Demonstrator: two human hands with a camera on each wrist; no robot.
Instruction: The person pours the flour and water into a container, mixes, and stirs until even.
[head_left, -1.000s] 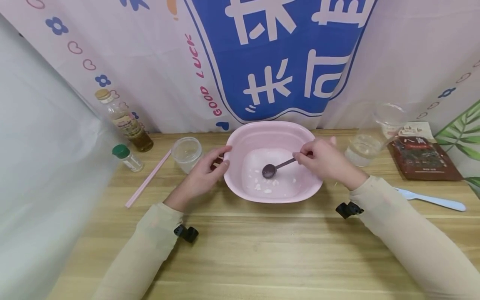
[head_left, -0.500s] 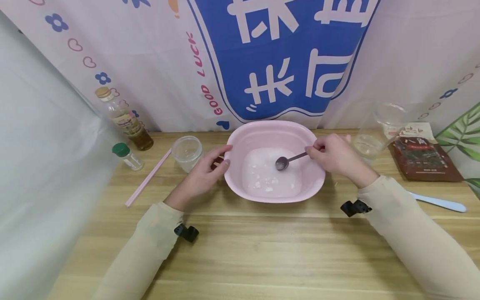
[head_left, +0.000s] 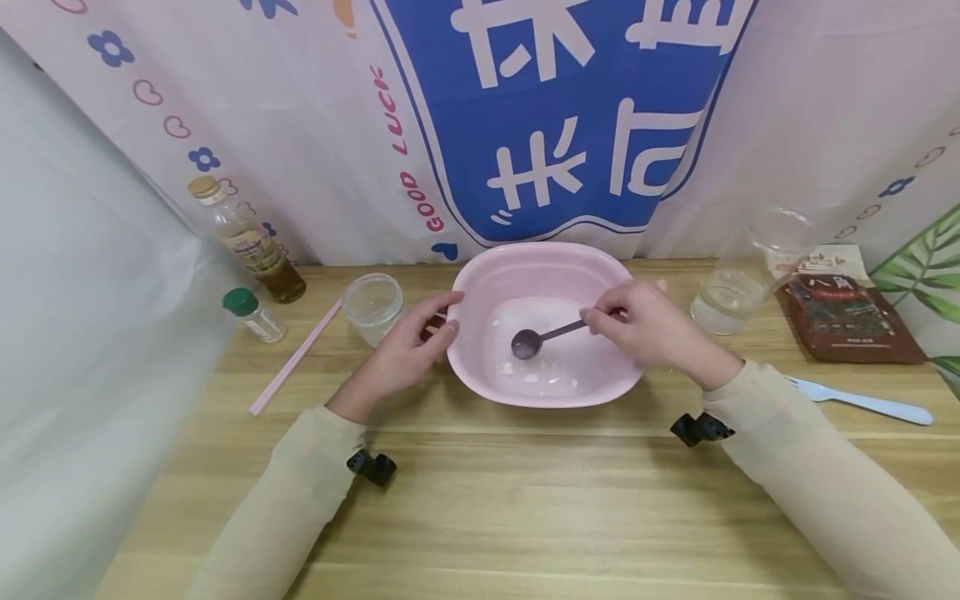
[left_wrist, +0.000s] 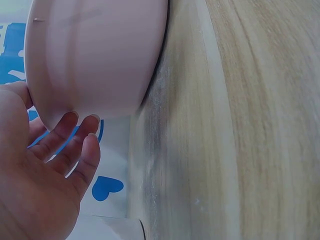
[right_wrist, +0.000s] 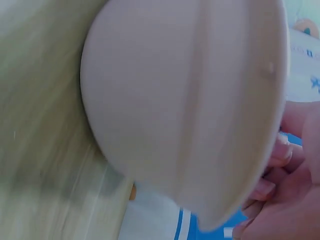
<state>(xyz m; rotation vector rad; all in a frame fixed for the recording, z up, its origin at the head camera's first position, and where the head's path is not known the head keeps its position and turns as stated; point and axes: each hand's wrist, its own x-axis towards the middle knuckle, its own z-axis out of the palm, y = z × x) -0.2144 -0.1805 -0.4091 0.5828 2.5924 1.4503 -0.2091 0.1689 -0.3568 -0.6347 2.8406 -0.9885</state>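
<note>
A pink basin (head_left: 540, 252) stands on the table, with thin whitish liquid and several white flakes at its bottom. My left hand (head_left: 408, 343) holds the basin's left rim between thumb and fingers. In the left wrist view, the fingertips (left_wrist: 90, 122) lie at the basin's outer wall, with the thumb up at the rim. Over the basin's right side, my right hand (head_left: 652, 329) pinches the handle of a dark brown measuring spoon (head_left: 527, 344). Its round bowl is down in the liquid, left of centre. The right wrist view shows curled fingers (right_wrist: 265, 189) beyond the rim; the basin hides the spoon there.
Left of the basin are a clear plastic tub (head_left: 372, 304), pink chopsticks (head_left: 295, 358), a green-capped shaker (head_left: 255, 315) and an oil bottle (head_left: 258, 250). To the right are a clear pitcher (head_left: 731, 292), a brown spice packet (head_left: 847, 321) and a pale blue fork (head_left: 870, 402).
The spoon first shifted right with my right hand, then swept back left through the liquid, past where it began. The flakes have moved about. My left hand stays at the rim.
</note>
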